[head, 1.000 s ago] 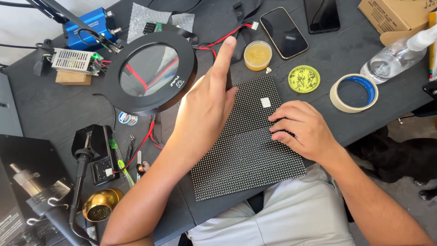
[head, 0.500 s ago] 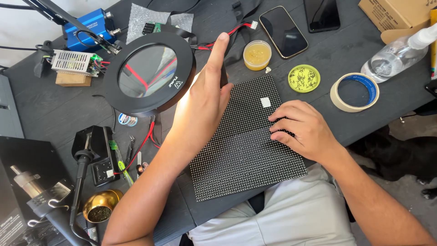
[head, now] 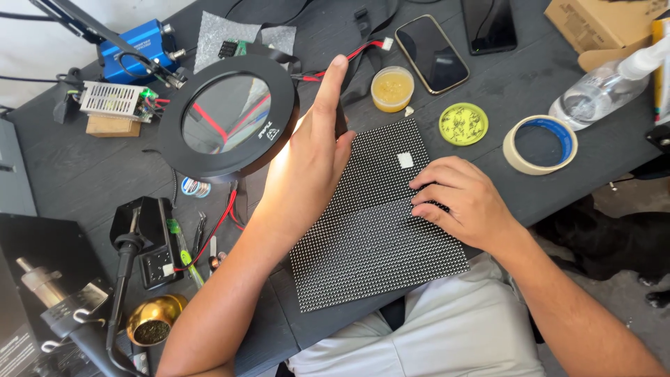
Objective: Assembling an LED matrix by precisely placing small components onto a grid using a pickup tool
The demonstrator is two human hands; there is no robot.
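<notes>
Resting flat, fingers loose, right hand on dotted panel. Reaching up-left, left hand open beside round magnifier lamp, gripping nothing.

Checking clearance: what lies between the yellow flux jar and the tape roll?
In the head view, a round green lid lies between the flux jar and the tape roll.

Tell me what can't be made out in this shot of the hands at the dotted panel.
Head view:
- Left hand: palm side and any grip on the magnifier lamp face away.
- Dotted panel: upper left corner is under that hand.
- Right hand: fingertips curl under.
- Cardboard box: cut by the top edge.
</notes>
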